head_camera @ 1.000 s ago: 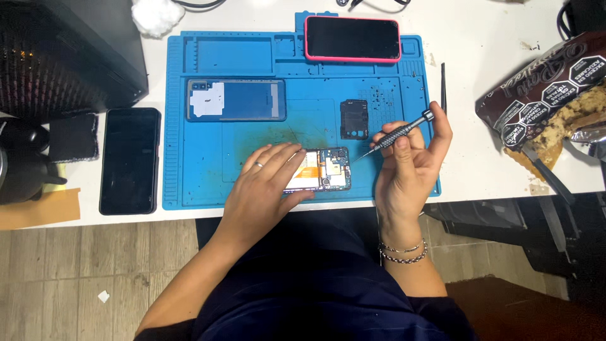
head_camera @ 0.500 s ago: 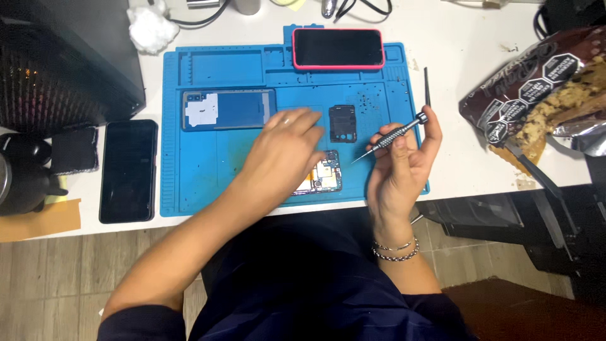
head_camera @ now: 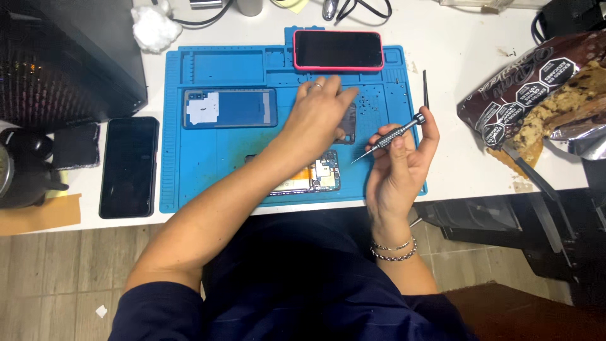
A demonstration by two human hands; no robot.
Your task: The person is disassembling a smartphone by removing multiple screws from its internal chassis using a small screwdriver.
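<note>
- Head view: blue repair mat [head_camera: 208,170] sat on the white table [head_camera: 467,69], with its moulded trays along the top edge; too small to tell what was in those.
- Opened phone [head_camera: 319,177] with guts showing lay low on the mat, partly under the left forearm.
- Left hand [head_camera: 319,113] reached up across the mat, fingers spread loose and gripping nothing, fingertips over a dark small part [head_camera: 349,123] and right by a scatter of tiny screws [head_camera: 372,101].
- Right hand [head_camera: 398,167] pinched a slim metal screwdriver [head_camera: 391,136], tip angled down-left toward the opened phone, not touching it.
- Pink-cased phone [head_camera: 338,50] rested face up at the mat's top edge.
- Blue back cover [head_camera: 230,108] lay upper left on the mat.
- Black phone [head_camera: 129,165] sat on the table just left of the mat.
- Open brown snack bag [head_camera: 536,95] at far right, cookies visible inside.
- Thin black pry tool [head_camera: 425,88] lay beside the mat's right edge.
</note>
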